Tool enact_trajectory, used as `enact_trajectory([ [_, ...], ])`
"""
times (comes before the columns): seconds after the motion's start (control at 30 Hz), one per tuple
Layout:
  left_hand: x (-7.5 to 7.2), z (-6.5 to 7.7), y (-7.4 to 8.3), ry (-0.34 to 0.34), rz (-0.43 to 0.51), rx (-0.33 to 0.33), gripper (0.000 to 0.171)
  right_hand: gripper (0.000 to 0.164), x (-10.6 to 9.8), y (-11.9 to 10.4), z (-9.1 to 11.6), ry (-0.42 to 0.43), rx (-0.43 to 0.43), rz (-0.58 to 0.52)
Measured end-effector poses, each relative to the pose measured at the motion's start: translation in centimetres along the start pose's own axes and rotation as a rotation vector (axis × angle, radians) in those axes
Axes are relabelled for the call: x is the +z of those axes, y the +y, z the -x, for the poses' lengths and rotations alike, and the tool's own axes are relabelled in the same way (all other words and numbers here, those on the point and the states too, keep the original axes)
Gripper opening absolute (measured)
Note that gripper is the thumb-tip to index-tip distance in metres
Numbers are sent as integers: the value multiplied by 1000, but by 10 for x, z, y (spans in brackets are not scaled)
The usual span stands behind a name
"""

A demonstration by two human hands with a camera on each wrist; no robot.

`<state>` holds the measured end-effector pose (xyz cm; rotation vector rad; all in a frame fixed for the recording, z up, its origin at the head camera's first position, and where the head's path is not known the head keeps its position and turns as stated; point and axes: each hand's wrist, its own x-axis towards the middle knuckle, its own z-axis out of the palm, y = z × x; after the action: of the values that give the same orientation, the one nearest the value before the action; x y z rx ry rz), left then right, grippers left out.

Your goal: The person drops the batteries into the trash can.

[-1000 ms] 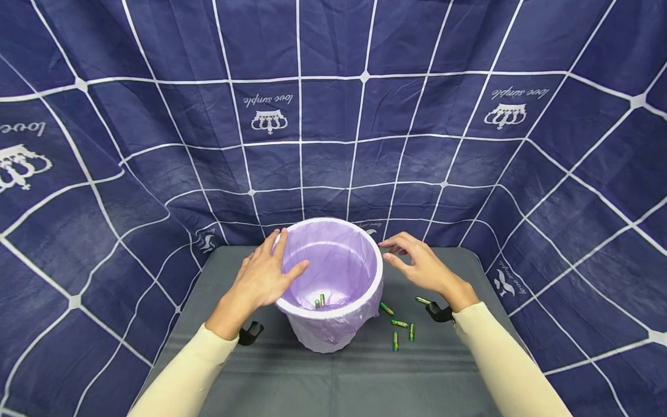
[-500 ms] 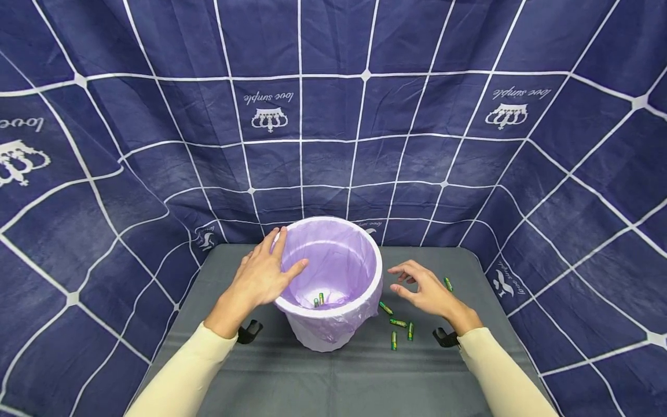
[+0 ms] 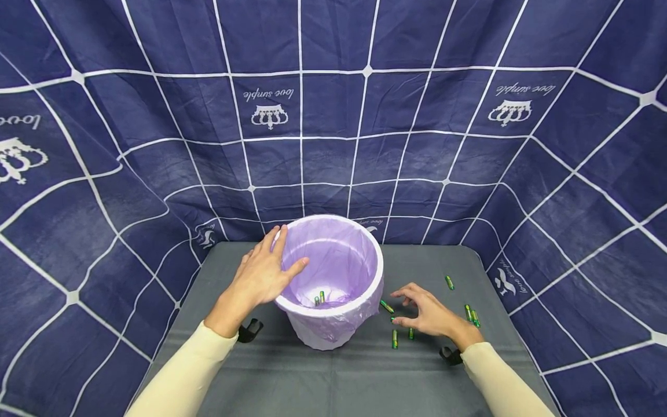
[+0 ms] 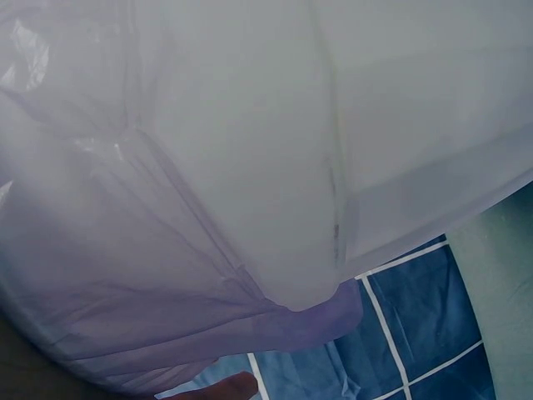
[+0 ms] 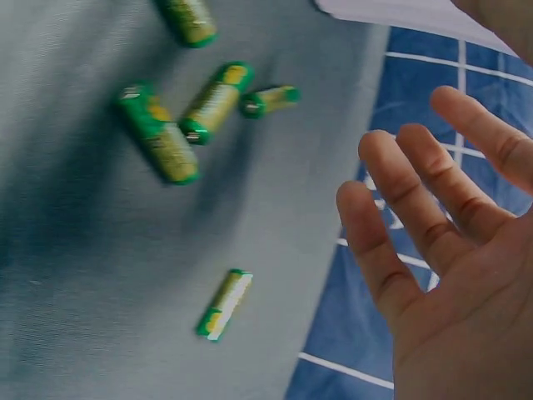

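Observation:
A white bin [image 3: 381,278] lined with a thin purple bag [image 3: 333,255] stands on the grey table. My left hand [image 3: 260,275] rests at its left rim, fingers stretched along the edge and thumb over the opening; the left wrist view shows mostly the bin's outer wall [image 4: 250,167] and the bag's hanging edge [image 4: 316,325]. Right of the bin, my right hand [image 3: 429,313] hovers over several green-and-yellow batteries [image 3: 394,339], fingers parted and holding nothing. It partly covers one battery [image 3: 411,334]. Two more batteries [image 3: 322,296] lie at the bottom of the bin.
Farther right on the table lie a lone battery [image 3: 450,282] and a pair side by side [image 3: 468,313]. Dark blue cloth [image 3: 333,116] with white lines surrounds the table on the back and sides. A black strap [image 3: 451,355] hangs at the right wrist.
My right hand has moved from beside the bin's rim to the right and down, over the batteries. Batteries at the far right have come into view. My left hand stays put.

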<state>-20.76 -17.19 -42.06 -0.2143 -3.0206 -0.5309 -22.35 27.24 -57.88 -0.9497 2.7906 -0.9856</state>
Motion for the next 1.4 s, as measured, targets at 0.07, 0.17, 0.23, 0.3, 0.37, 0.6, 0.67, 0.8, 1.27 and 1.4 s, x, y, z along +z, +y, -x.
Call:
enact_trajectory([
  [0.07,0,0,0,-2,4,-2,106,60,5,3,4,-19,0,-2],
  [0.17,-1,0,0,-4,5,-4,107,64,11,5,9,-45,-7,21],
  [0.23,-1,0,0,-4,6,-4,107,66,14,6,13,-63,-5,38],
  [0.3,-1,0,0,-3,4,-4,106,68,17,6,15,-80,-10,46],
  [0.37,0,0,0,-2,3,-3,106,70,19,6,17,-98,-14,35],
  [0.6,-2,-1,0,2,-4,0,105,69,28,7,20,-133,-70,42],
  [0.67,-2,0,0,3,0,-1,104,68,31,8,20,-141,-80,58],
  [0.8,-3,0,1,2,1,-1,104,67,37,11,19,-169,-65,66],
  [1.27,-2,1,2,3,2,0,105,50,49,19,22,-145,-170,111],
  [1.4,-3,2,2,6,0,4,105,44,50,19,21,-160,-152,118],
])
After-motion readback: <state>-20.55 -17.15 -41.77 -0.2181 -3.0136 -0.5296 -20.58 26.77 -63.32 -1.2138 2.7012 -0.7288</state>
